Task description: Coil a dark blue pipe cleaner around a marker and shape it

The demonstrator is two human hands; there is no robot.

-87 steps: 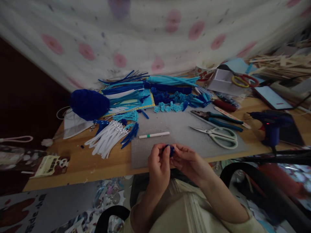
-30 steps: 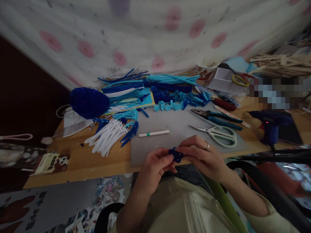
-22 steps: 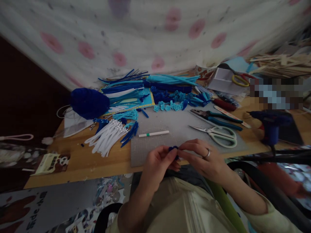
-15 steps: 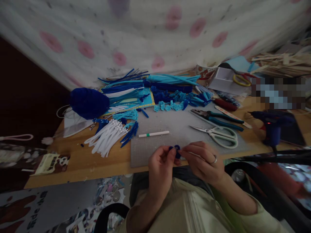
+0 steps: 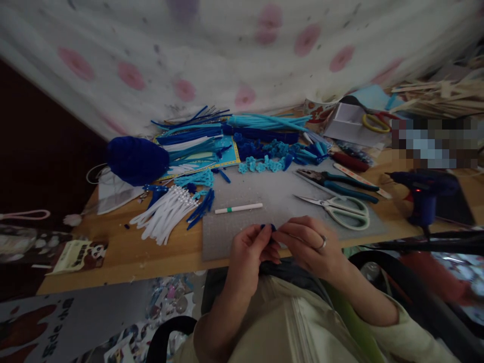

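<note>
My left hand (image 5: pixel 247 248) and my right hand (image 5: pixel 310 244) meet at the near edge of the grey mat (image 5: pixel 272 199), fingers pinched together on a small dark blue pipe-cleaner piece (image 5: pixel 269 228). Only a sliver of that piece shows between the fingertips. A ring sits on a finger of my right hand. A white pen with a green band (image 5: pixel 238 208) lies on the mat just beyond my hands.
Scissors (image 5: pixel 340 207) and pliers (image 5: pixel 336 182) lie on the mat's right side. A blue glue gun (image 5: pixel 423 194) stands at the right. Blue and white pipe cleaners (image 5: pixel 166 214), small blue flowers (image 5: pixel 264 164) and a dark blue ball (image 5: pixel 136 160) crowd the wooden table (image 5: pixel 124 254).
My hands have kept twisting the blue piece, shifting slightly along the mat's edge. The piece showed more a second ago and is now mostly covered by my fingers.
</note>
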